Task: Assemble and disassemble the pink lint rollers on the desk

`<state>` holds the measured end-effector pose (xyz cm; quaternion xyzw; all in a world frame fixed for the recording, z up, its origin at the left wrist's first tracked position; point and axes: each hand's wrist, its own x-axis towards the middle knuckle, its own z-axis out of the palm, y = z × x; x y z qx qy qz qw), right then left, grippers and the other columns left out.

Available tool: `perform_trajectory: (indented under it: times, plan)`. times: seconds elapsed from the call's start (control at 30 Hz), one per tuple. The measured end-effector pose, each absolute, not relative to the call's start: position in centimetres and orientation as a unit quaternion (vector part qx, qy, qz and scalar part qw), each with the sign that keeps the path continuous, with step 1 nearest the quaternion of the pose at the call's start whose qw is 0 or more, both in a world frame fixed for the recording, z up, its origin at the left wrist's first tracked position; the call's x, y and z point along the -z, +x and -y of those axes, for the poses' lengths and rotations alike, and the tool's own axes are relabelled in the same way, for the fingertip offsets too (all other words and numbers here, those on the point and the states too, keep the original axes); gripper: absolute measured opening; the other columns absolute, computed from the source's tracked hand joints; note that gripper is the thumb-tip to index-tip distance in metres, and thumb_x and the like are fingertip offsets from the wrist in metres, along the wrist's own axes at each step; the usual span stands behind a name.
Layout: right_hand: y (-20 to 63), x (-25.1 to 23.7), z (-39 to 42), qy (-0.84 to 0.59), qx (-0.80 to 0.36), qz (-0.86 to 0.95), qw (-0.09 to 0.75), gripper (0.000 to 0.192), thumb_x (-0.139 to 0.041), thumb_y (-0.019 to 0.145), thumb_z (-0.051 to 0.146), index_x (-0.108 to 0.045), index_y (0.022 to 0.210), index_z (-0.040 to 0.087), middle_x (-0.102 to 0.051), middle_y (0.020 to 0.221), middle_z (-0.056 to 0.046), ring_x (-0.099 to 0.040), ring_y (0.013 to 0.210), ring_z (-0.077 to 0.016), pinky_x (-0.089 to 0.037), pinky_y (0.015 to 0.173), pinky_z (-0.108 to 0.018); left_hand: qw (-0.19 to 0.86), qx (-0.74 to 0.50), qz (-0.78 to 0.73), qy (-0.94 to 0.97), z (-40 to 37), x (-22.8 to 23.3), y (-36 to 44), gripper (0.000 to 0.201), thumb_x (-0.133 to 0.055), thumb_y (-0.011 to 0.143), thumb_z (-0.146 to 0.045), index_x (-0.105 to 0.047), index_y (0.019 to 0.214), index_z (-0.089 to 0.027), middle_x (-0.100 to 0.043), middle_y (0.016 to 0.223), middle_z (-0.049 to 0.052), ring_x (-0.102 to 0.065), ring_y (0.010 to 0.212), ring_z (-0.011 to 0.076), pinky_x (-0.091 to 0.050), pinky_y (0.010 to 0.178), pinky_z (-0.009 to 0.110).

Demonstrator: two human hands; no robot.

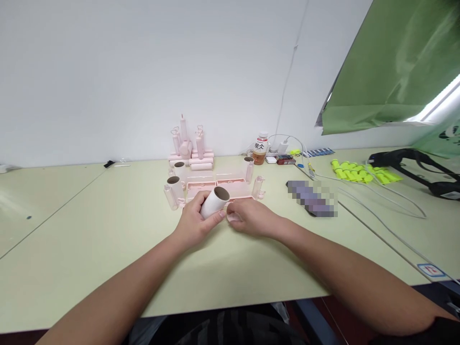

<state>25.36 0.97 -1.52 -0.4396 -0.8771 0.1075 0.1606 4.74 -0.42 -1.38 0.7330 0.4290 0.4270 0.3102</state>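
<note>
My left hand (196, 218) is wrapped around a white roll with a brown cardboard core (213, 203), its open end tilted up and toward the right. Just to the right, my right hand (251, 217) is closed, fingers curled around a small pale pink piece (234, 217) whose full shape is hidden. Beyond both hands lie shallow pink trays (201, 185), partly covered by my fingers. At their left stand two more white rolls, the nearer roll (175, 188) beside a clear pink cylinder (170, 197). Another clear pink cylinder (257, 187) stands at the right.
Pink handled rollers (199, 146) are stacked on pink cases by the wall. A labelled bottle (259, 148) stands right of them. Further right are a blurred-out phone-like object (312, 199), yellow-green plastic pieces (352, 171), white cables and a black strap-like frame (413, 163).
</note>
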Motion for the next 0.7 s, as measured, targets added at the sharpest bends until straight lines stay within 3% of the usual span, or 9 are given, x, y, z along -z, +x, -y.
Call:
perform_trajectory:
  times: [0.17, 0.23, 0.47, 0.7]
  plan:
    - [25.78, 0.35, -0.76, -0.445, -0.200, 0.757, 0.435, 0.017, -0.063, 0.083, 0.036, -0.062, 0.084, 0.020, -0.054, 0.059, 0.004, -0.048, 0.052, -0.0111, -0.037, 0.051, -0.023, 0.305, -0.402, -0.426, 0.751, 0.33, 1.37, 4.73, 0.040, -0.067, 0.080, -0.045, -0.059, 0.112, -0.023, -0.067, 0.107, 0.003, -0.061, 0.093, 0.0222, -0.046, 0.077, 0.032]
    - [25.88, 0.38, -0.64, -0.416, -0.228, 0.721, 0.506, 0.020, -0.065, 0.083, 0.038, -0.062, 0.090, 0.020, -0.049, 0.054, 0.005, -0.046, 0.048, -0.0109, -0.037, 0.048, -0.023, 0.303, -0.368, -0.428, 0.768, 0.31, 1.43, 4.73, 0.040, -0.067, 0.079, -0.044, -0.061, 0.112, -0.024, -0.067, 0.108, 0.003, -0.061, 0.095, 0.0238, -0.045, 0.079, 0.033]
    - [25.68, 1.19, -0.45, -0.316, -0.192, 0.771, 0.519, 0.012, -0.067, 0.083, 0.029, -0.062, 0.090, 0.020, -0.065, 0.092, -0.003, -0.046, 0.054, -0.0073, -0.040, 0.051, -0.024, 0.311, -0.320, -0.418, 0.791, 0.45, 1.51, 4.84, 0.042, -0.066, 0.078, -0.046, -0.062, 0.113, -0.023, -0.068, 0.107, 0.004, -0.061, 0.094, 0.0247, -0.046, 0.080, 0.035]
    - [25.82, 1.20, -0.62, -0.309, -0.186, 0.784, 0.505, 0.014, -0.065, 0.084, 0.031, -0.064, 0.092, 0.020, -0.066, 0.089, -0.004, -0.050, 0.058, -0.0093, -0.043, 0.053, -0.025, 0.310, -0.326, -0.407, 0.795, 0.35, 1.61, 4.77, 0.041, -0.066, 0.078, -0.046, -0.063, 0.111, -0.022, -0.069, 0.104, 0.004, -0.062, 0.090, 0.0239, -0.047, 0.076, 0.034]
